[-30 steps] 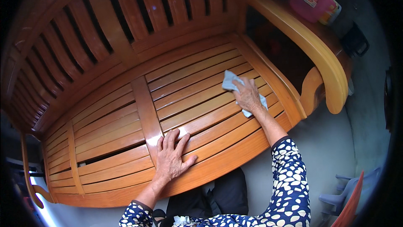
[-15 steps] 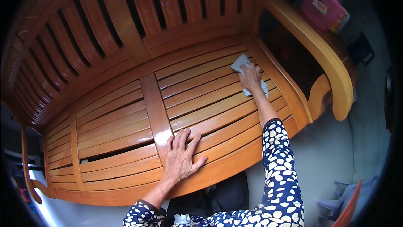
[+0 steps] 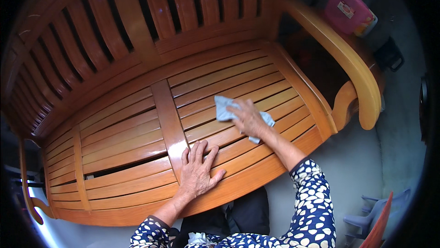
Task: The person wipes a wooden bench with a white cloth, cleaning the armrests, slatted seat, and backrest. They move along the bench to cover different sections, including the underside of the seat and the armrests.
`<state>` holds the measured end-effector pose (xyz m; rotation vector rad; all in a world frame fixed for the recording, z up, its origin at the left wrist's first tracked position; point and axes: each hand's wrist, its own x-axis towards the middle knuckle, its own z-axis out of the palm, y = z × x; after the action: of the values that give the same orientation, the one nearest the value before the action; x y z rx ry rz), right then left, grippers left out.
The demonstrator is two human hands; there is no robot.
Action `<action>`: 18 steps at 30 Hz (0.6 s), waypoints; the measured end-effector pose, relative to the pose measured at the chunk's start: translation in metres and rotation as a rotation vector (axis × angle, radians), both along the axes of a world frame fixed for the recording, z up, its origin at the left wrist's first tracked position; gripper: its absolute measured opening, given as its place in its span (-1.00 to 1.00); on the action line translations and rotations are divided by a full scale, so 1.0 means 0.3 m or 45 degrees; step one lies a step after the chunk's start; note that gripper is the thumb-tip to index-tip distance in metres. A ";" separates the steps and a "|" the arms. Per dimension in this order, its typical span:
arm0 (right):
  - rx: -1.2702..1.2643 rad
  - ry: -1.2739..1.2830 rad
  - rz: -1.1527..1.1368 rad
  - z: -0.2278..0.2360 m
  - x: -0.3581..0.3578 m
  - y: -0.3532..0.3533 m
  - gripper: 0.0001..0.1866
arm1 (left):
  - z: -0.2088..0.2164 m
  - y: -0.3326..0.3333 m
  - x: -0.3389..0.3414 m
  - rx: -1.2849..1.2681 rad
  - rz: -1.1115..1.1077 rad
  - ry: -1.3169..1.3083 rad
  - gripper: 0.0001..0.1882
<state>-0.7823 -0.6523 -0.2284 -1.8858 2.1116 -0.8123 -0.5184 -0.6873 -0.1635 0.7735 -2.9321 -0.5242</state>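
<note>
A glossy wooden slatted bench (image 3: 123, 145) fills most of the view. My left hand (image 3: 199, 172) rests flat near its front edge, fingers spread, by the broad cross-piece between the seat sections. It holds nothing. On the right section of the seat, my right hand (image 3: 250, 118) presses a pale blue cloth (image 3: 223, 108) against the slats. The cloth sticks out on both sides of the hand, and its middle is hidden under the palm. The fingers look slightly blurred.
The curved armrest (image 3: 362, 78) bounds the bench on the right, and the slatted backrest (image 3: 183, 5) rises behind. A pink plastic basin (image 3: 348, 7) stands beyond the armrest. At the lower right are a grey-blue plastic chair (image 3: 371, 216) and a red-orange pointed object (image 3: 381, 223).
My right hand has slid the cloth left and toward me, from the seat's far right to nearer the central cross-piece. My left hand has stayed in place.
</note>
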 end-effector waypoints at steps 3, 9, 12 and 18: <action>0.031 0.145 -0.207 -0.072 -0.121 -0.093 -0.58 | 0.003 -0.001 -0.010 0.036 -0.005 0.007 -0.27; 0.078 0.179 -0.580 -0.135 -0.210 -0.265 -0.56 | 0.026 -0.010 -0.002 0.079 -0.008 -0.046 -0.26; 0.066 0.150 -0.665 -0.159 -0.243 -0.295 -0.56 | 0.025 -0.009 -0.009 0.114 -0.019 -0.051 -0.25; 0.066 0.050 -0.364 -0.134 -0.190 -0.271 -0.56 | 0.027 -0.009 -0.008 0.109 -0.015 -0.022 -0.25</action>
<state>-0.8394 -0.7335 -0.2687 -1.6083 2.4383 -0.7706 -0.5209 -0.6899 -0.1555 0.7733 -2.9492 -0.6505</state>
